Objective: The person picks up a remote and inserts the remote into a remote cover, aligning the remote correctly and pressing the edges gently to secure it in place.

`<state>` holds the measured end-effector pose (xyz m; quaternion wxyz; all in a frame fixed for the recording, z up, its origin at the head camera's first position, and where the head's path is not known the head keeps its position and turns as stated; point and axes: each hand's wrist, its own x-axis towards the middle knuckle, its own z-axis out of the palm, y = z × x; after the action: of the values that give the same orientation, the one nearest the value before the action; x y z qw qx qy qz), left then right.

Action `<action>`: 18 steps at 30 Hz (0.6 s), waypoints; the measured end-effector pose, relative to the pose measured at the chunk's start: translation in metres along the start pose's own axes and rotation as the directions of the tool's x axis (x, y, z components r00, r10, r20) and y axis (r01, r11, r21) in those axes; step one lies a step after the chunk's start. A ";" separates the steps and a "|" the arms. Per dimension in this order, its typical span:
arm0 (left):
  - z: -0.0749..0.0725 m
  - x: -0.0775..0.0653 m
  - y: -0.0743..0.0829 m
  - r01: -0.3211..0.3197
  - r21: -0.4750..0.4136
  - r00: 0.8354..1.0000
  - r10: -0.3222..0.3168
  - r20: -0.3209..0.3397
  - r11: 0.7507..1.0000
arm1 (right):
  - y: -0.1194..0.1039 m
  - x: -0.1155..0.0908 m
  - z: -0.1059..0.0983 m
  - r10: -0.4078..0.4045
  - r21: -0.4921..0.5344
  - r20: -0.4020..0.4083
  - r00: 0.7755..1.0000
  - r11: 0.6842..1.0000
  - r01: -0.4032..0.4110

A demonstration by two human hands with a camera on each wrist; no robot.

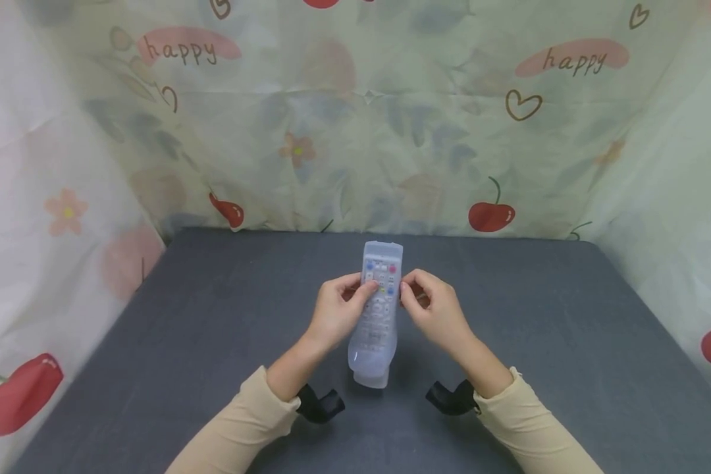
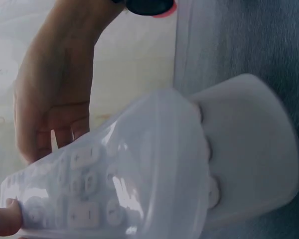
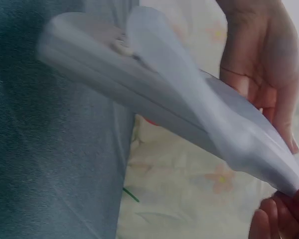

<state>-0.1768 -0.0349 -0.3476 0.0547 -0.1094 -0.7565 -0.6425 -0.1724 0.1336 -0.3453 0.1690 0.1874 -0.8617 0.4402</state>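
Observation:
A remote control (image 2: 254,149) sits inside a translucent soft cover (image 2: 164,164), its buttons showing through. Its bare lower end pokes out past the cover's edge, and in the right wrist view the cover (image 3: 189,94) lifts away from the body there. My left hand (image 1: 339,309) grips the covered remote from the left side, thumb on the button face and fingers behind. On the opposite side, my right hand (image 1: 438,309) pinches the cover's right edge between thumb and index finger. Both hands hold the remote tilted above the table.
A dark grey cloth-covered table (image 1: 213,368) lies beneath. Printed curtains (image 1: 379,164) with cherries and flowers enclose the back and both sides. A black wrist mount (image 1: 322,405) projects from the left sleeve, and another black mount (image 1: 450,398) from the right.

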 end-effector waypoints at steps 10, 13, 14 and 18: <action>0.006 -0.001 -0.003 0.056 -0.082 0.996 -0.062 -0.071 0.995 | 0.000 -0.007 0.008 -0.187 -0.189 -0.079 0.979 0.967 0.170; 0.006 -0.001 -0.003 0.088 -0.090 0.992 -0.096 -0.080 0.992 | 0.000 -0.008 0.009 -0.230 -0.254 -0.082 0.970 0.946 0.203; 0.006 -0.001 -0.003 0.099 -0.093 0.991 -0.107 -0.082 0.991 | 0.000 -0.009 0.010 -0.238 -0.274 -0.080 0.968 0.939 0.209; 0.007 -0.002 -0.003 0.119 -0.111 0.986 -0.130 -0.100 0.987 | 0.003 -0.012 0.012 -0.278 -0.337 -0.081 0.957 0.911 0.236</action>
<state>-0.1756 -0.0289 -0.3524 0.0491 -0.0300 -0.7229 -0.6885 -0.1650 0.1270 -0.3595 0.3085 0.2406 -0.8775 0.2774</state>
